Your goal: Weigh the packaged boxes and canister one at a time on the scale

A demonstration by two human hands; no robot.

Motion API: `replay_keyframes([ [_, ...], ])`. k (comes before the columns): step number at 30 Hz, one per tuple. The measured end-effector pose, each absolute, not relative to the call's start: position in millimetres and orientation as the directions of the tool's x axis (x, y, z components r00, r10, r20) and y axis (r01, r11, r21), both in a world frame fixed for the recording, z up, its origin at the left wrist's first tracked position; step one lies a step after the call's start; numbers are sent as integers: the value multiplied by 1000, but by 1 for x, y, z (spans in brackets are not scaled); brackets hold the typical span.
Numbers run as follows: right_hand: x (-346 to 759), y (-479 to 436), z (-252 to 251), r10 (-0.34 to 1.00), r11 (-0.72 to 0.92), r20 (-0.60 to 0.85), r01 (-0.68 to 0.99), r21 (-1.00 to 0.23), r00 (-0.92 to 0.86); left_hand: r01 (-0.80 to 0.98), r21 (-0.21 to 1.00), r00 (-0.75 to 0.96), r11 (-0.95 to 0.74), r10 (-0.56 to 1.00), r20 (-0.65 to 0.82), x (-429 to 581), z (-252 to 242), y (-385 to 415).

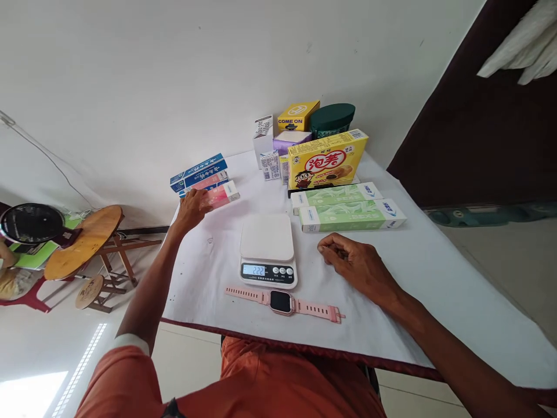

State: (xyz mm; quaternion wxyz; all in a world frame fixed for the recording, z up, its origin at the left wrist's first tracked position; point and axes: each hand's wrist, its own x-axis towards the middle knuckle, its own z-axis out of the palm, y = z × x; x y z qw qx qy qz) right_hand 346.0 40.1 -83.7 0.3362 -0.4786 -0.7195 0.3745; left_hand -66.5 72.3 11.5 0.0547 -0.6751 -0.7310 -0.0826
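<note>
My left hand (193, 209) grips the left end of a pink and white toothpaste box (223, 197), beside a stack of blue and pink boxes (200, 173) on the table's far left. Curled closed, my right hand (348, 258) rests on the white cloth with nothing visible in its fingers. Between the hands sits a white kitchen scale (267, 238) with nothing on its plate and its display lit. A pink-strapped watch (282, 302) lies stretched out in front of the scale. Just beyond my right hand are two green and white toothpaste boxes (352, 216).
A yellow puff-snack box (328, 162) stands behind the green boxes. Farther back are a dark green container (333, 119), a yellow box (298, 116), a purple box (291, 140) and small white boxes (270, 166). At left, a wooden table (93, 241) holds a black fan (32, 223); someone sits there.
</note>
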Motion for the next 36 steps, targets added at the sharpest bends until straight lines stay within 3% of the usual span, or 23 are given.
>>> replay_keyframes([
  [4,346,41,-85,940,259,126,426,-867,-316,981,-29,-185,193,966,179,-88,-11,107],
  [17,346,42,-83,941,262,139,405,-876,-309,967,-89,-207,238,941,268,-75,-23,127],
  [20,345,44,-83,939,266,145,390,-881,-313,997,-30,-59,72,949,310,-37,-11,130],
  [23,346,45,-85,939,265,150,376,-888,-308,956,84,241,-282,914,326,22,1,133],
  [26,346,45,-86,937,279,169,359,-891,-307,834,121,503,-539,831,237,91,4,130],
  [31,345,43,-85,925,321,215,344,-882,-312,768,-33,640,-639,768,23,175,-7,118],
  [36,344,43,-83,922,338,217,394,-855,-321,746,-197,641,-636,766,-45,197,-11,108],
])
